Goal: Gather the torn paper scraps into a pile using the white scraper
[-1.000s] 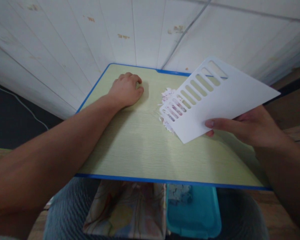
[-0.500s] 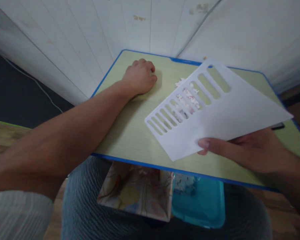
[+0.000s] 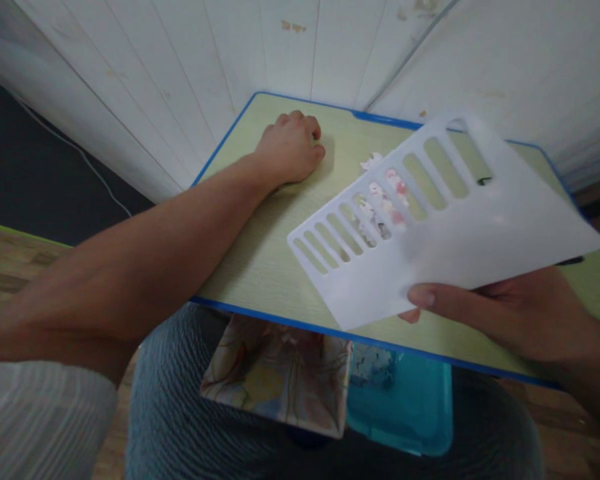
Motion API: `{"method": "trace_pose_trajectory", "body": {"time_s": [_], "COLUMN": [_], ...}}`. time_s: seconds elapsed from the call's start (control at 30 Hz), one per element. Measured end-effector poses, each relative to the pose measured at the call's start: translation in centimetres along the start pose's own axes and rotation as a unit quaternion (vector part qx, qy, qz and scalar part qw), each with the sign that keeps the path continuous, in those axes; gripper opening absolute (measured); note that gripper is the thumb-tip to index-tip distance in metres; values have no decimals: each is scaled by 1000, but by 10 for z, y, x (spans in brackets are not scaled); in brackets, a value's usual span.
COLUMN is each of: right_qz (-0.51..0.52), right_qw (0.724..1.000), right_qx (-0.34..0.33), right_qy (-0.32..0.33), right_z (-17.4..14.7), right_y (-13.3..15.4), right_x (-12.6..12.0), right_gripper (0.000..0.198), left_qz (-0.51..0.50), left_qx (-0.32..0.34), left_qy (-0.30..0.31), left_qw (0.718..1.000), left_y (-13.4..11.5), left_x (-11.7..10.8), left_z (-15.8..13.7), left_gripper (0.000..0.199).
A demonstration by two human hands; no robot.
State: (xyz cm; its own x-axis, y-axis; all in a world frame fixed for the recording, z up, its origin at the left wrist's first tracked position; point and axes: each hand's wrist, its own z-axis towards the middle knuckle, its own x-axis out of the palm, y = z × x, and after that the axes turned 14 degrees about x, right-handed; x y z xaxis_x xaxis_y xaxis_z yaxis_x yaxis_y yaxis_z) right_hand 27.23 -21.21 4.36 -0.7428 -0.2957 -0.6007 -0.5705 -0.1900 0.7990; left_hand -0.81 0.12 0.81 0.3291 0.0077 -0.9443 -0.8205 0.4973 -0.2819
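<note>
My right hand (image 3: 510,313) pinches a thin white slotted sheet (image 3: 480,240) by its near edge, thumb on top. The sheet tilts above the table, and a row of slots, growing larger toward the far end, runs along its left side. Through those slots I see small white and pink pieces (image 3: 371,161), jagged like jigsaw pieces, lying on the table. My left hand (image 3: 293,147) rests on the far left of the tabletop with its fingers curled in; nothing shows in it. Its forearm lies across the table's left edge.
The pale yellow table (image 3: 260,267) has a blue rim. Below its near edge, on my lap, a patterned box (image 3: 275,393) stands beside a translucent blue container (image 3: 420,413) with jagged pieces inside. A white plank wall (image 3: 240,47) with a cable (image 3: 410,53) rises behind.
The slotted sheet in my right hand has shifted slightly right and toward me, and its tilt has changed a little. The whole view has moved slightly. My left hand stays on the table.
</note>
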Motion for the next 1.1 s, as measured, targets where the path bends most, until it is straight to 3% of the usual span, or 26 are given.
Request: {"method": "trace_pose_trajectory", "body": {"time_s": [0.1, 0.2, 0.27, 0.57, 0.8, 0.93, 1.1], "right_qz": [9, 43, 67, -13, -47, -5, 27], "right_qw": [993, 963, 950, 978, 994, 998, 999], "right_qx": [18, 47, 56, 40, 5, 12, -5], "right_qy": [-116, -260, -300, -206, -100, -68, -41], "right_z": [6, 13, 15, 8, 10, 10, 11], "right_y": [-2, -9, -15, -40, -31, -25, -19], "right_x": [-3, -6, -8, -11, -28, -30, -26], "right_gripper": [31, 33, 31, 27, 22, 24, 21], "left_qz": [-17, -31, -18, -8, -2, -17, -18], "left_qx": [2, 8, 12, 25, 22, 27, 19], "left_qy": [5, -5, -21, -43, -28, -42, -31], "left_qw": [1000, 999, 1000, 999, 999, 999, 999], "left_y": [1, 4, 5, 11, 6, 10, 11], "left_x": [0, 3, 6, 12, 6, 8, 8], "left_z": [-1, 0, 0, 4, 1, 3, 3], "left_gripper": [64, 72, 68, 47, 53, 51, 64]}}
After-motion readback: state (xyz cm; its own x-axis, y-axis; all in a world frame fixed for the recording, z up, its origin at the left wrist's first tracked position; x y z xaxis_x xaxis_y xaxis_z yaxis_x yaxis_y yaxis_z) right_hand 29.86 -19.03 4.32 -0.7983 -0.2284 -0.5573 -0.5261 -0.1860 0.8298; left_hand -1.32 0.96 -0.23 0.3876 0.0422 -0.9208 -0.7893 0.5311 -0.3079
